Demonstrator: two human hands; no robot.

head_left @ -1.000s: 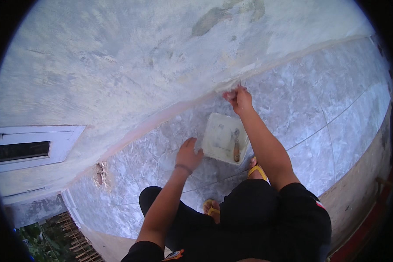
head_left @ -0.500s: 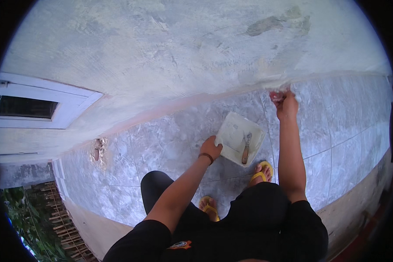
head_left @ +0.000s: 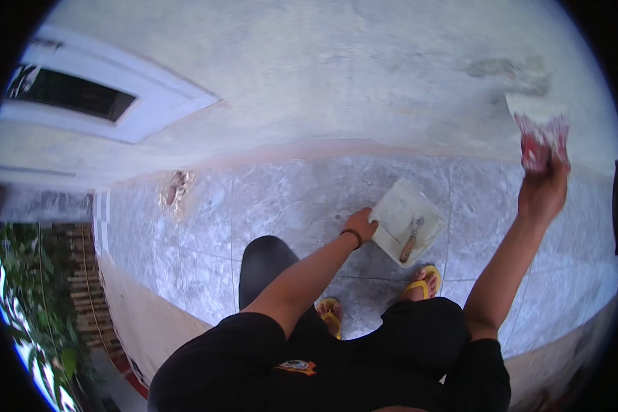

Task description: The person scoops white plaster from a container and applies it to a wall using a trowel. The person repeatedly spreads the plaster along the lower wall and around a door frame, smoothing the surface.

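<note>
My right hand (head_left: 546,192) grips a wide putty scraper (head_left: 541,137) with a red, white-smeared handle part. Its pale broad blade is up against the wall (head_left: 336,82), or very near it, just below a grey patch (head_left: 511,72). My left hand (head_left: 359,225) pinches the left rim of a square whitish tray (head_left: 393,211) by my feet. Inside the tray lies a small putty knife (head_left: 410,240) with a wooden handle, and white residue coats the bottom.
Grey marbled tiles (head_left: 288,199) cover the floor. A crumpled foil-like wrapper (head_left: 177,189) lies by the wall's foot at the left. Beyond it are a white-framed door or window (head_left: 151,103) and a bamboo fence (head_left: 86,275) with plants. My yellow sandals (head_left: 424,281) stand close below the tray.
From the wall's foot, my right hand has lifted the scraper up and to the right along the wall. The view has shifted; my left hand still holds the tray rim.
</note>
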